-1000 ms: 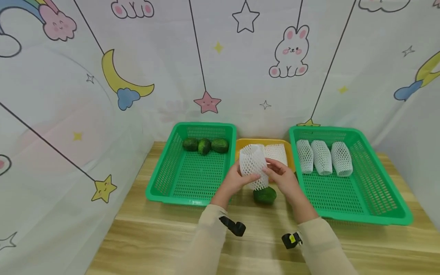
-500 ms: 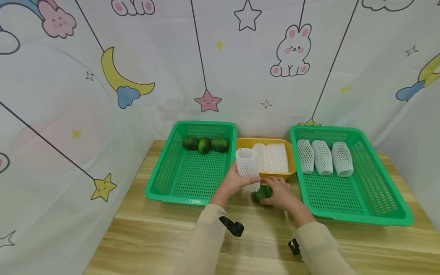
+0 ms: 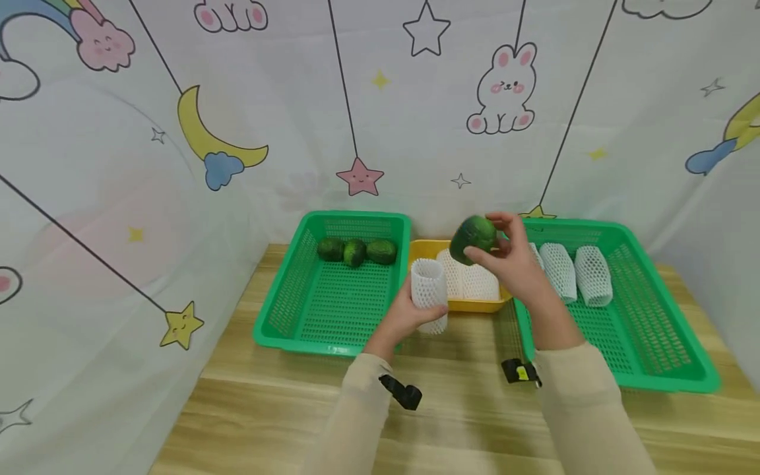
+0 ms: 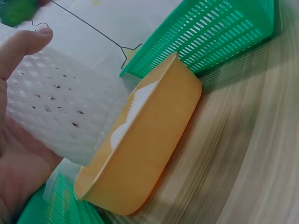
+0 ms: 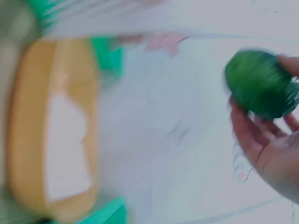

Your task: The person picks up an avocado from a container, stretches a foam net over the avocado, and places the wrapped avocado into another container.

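In the head view my left hand (image 3: 402, 316) grips a white foam net sleeve (image 3: 429, 285), which stands upright with its round mouth facing up. Its mesh (image 4: 56, 102) fills much of the left wrist view, with the thumb along it. My right hand (image 3: 515, 260) holds a dark green avocado (image 3: 473, 239) between thumb and fingers, above and to the right of the sleeve and apart from it. The right wrist view shows the same avocado (image 5: 259, 83) at the fingertips.
A green basket (image 3: 285, 310) at left has 3 avocados (image 3: 354, 253) along its back. Behind the hands, a yellow bin (image 3: 475, 305) contains foam sleeves (image 3: 479, 282). The right green basket (image 3: 665, 316) bears sleeved items (image 3: 592, 276). A patterned curtain (image 3: 415, 132) hangs behind.
My right hand left the sleeve, took hold of the avocado on the table and lifted it up above the yellow bin. The left hand stays about where it was with the sleeve.
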`<state>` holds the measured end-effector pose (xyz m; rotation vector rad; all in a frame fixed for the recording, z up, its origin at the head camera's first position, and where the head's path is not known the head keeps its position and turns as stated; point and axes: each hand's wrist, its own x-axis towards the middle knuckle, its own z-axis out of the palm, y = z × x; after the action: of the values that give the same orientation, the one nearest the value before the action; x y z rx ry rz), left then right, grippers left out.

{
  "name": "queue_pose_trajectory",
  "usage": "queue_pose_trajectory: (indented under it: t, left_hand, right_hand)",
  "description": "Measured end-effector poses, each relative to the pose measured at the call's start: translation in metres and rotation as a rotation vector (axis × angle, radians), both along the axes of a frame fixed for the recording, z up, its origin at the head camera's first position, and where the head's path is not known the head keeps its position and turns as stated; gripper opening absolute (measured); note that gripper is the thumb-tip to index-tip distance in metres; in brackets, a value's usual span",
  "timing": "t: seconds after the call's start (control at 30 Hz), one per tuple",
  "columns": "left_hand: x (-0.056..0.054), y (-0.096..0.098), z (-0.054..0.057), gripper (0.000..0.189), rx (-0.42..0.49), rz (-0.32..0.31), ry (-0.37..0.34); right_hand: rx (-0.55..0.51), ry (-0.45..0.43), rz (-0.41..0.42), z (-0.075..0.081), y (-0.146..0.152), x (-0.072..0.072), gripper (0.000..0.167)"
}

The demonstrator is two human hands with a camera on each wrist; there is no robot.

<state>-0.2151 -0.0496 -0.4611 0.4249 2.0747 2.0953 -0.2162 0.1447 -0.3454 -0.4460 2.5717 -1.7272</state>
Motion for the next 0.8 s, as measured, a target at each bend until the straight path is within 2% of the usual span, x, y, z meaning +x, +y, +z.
queue_pose_trajectory:
  t: [0.03,0.1,0.27,0.4,0.53,0.63,0.8]
  left_hand:
    - [0.0,-0.001,0.0,0.076,-0.003,0.004,-0.001]
    - [-0.002,-0.003,-0.001,0.077,-0.009,0.006,0.008]
    - [-0.001,-0.003,0.0,0.074,-0.023,-0.025,0.026]
    - [0.005,-0.003,0.011,0.073,-0.023,-0.045,0.029]
    - [0.012,-0.004,0.026,0.071,-0.024,-0.051,0.039]
    - [0.015,-0.004,0.03,0.071,-0.042,-0.048,0.026]
    - [0.015,-0.004,0.031,0.073,-0.056,-0.036,0.0]
  right_hand:
    - [-0.038,0.009,0.042,0.009,-0.004,-0.004,0.062]
    - [-0.04,0.024,0.115,0.018,-0.014,-0.01,0.061]
    - [0.076,0.068,0.172,0.013,-0.03,-0.017,0.057]
    - [0.103,0.068,0.154,0.004,-0.033,-0.017,0.052]
    - [0.098,0.083,0.124,-0.002,-0.034,-0.016,0.056]
    - [0.122,0.108,0.105,-0.005,-0.034,-0.016,0.058]
    - [0.172,0.129,0.072,-0.005,-0.035,-0.015,0.055]
